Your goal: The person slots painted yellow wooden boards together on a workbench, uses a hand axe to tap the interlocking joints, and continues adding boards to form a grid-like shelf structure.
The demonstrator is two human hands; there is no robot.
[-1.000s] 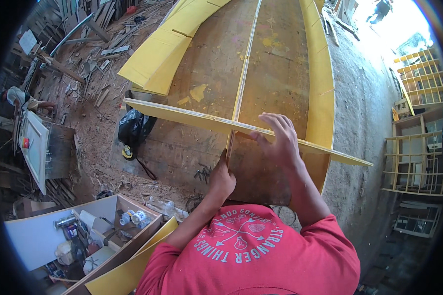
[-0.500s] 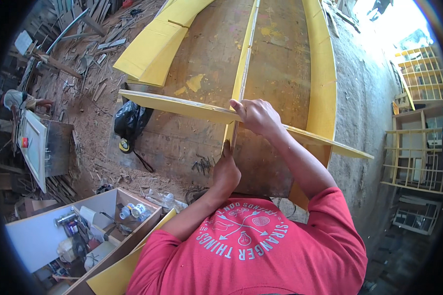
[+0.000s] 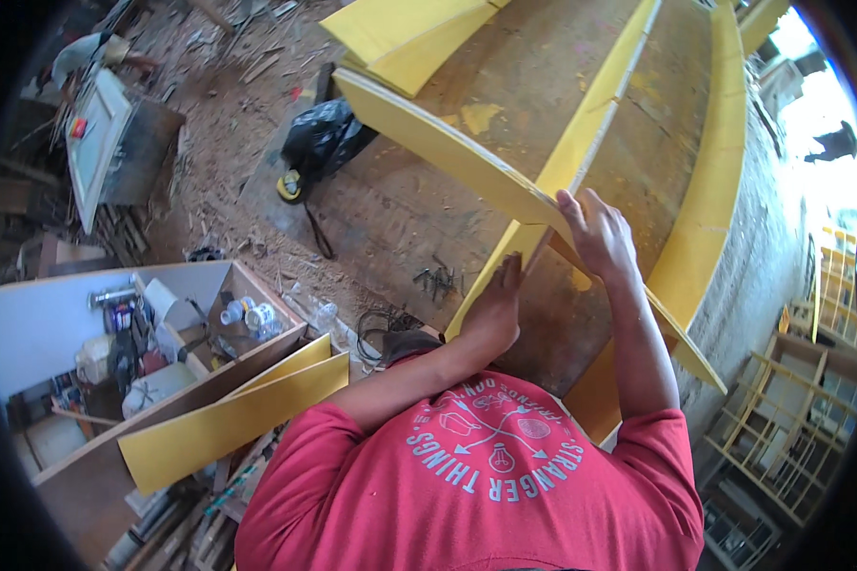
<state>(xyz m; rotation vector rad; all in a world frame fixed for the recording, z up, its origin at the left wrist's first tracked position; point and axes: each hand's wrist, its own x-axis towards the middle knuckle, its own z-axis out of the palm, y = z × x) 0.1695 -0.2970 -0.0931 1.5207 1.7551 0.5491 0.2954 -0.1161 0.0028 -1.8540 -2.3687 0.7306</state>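
A long yellow board (image 3: 605, 100) stands on edge across a brown wooden worktop (image 3: 371, 224). A yellow crosspiece (image 3: 438, 138) meets it at a crossing close to me. My right hand (image 3: 600, 238) is closed over the crosspiece's upper edge at that crossing, thumb on the near side. My left hand (image 3: 490, 309) is closed around the long board's near end, just below the joint; its fingertips are partly hidden. Beyond, a curved yellow side board (image 3: 724, 143) runs along the right, and wider yellow panels (image 3: 409, 48) lie at the far left.
Nails (image 3: 435, 280), a black plastic bag (image 3: 324, 138) and a tape measure (image 3: 289, 186) lie on the worktop. At lower left stands a wooden box (image 3: 276, 333) of tools and bottles, with loose yellow boards (image 3: 238, 414) beside it. Another person (image 3: 90, 57) bends over at upper left.
The view has swung, so the boards now appear slanted and farther right. Both hands keep hold near the crossing; more of the long board's near end shows.
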